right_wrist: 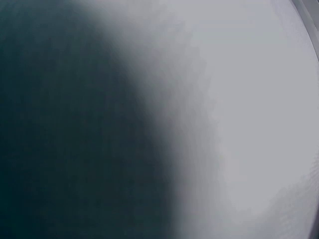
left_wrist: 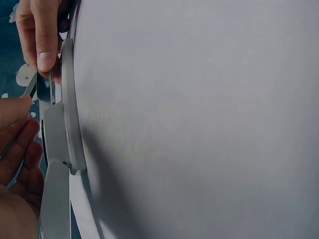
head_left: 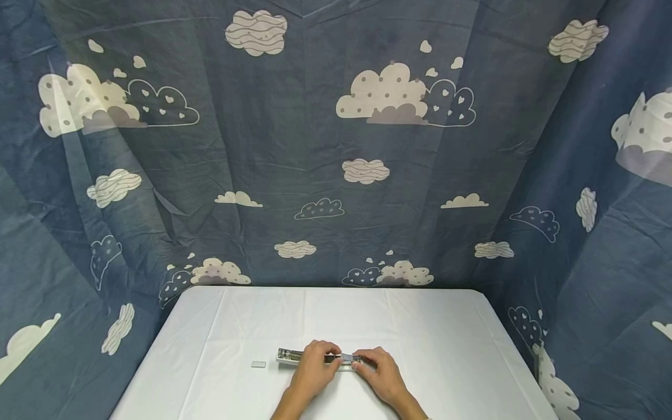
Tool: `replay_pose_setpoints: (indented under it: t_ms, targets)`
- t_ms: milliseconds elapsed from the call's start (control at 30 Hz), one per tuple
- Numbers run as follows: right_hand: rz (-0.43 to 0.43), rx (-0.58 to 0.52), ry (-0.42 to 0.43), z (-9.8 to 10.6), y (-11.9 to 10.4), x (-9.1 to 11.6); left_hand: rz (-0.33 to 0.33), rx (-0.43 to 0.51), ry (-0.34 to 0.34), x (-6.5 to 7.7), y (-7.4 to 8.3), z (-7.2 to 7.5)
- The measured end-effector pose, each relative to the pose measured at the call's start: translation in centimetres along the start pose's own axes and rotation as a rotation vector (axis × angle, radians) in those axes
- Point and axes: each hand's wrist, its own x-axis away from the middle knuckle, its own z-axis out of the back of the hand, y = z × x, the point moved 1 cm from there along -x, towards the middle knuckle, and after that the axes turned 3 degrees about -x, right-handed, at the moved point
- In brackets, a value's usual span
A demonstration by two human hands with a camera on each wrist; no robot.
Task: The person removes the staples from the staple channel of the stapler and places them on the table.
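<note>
A grey and black stapler (head_left: 286, 356) lies lengthwise across the white table, folded open with its top part laid out to the left. My left hand (head_left: 313, 368) pinches a thin metal part at the stapler's middle between thumb and forefinger. At the right end, my right hand (head_left: 382, 375) holds the stapler with thumb and index finger. In the left wrist view the stapler's grey body (left_wrist: 55, 132) runs down the left side, beside the left hand (left_wrist: 17, 154), with the right hand's fingers (left_wrist: 46, 37) above. The right wrist view shows only blurred white surface and dark shadow.
A small grey strip of staples (head_left: 258, 364) lies on the table left of the stapler. The white table (head_left: 446, 332) reaches back to a dark blue cloud-print curtain (head_left: 283, 146), which also hangs along both sides.
</note>
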Motion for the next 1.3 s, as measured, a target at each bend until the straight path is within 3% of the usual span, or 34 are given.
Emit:
replay_pose_setpoints:
  t_ms: [300,533,867,1300]
  targets:
    - [-0.01,0.003,0.003,-0.1,0.1,0.1,0.046,0.036,0.043,0.2,-0.4,1.8]
    - [-0.012,0.007,0.024,0.0,-0.1,0.0,0.046,0.062,0.092,0.2,-0.4,3.7]
    - [-0.028,0.006,0.003,-0.2,0.0,0.1,0.019,0.025,0.16,0.3,-1.5,6.3]
    - [0.002,0.008,0.009,-0.1,0.0,0.3,0.063,0.018,0.282,1.3,-2.9,8.8]
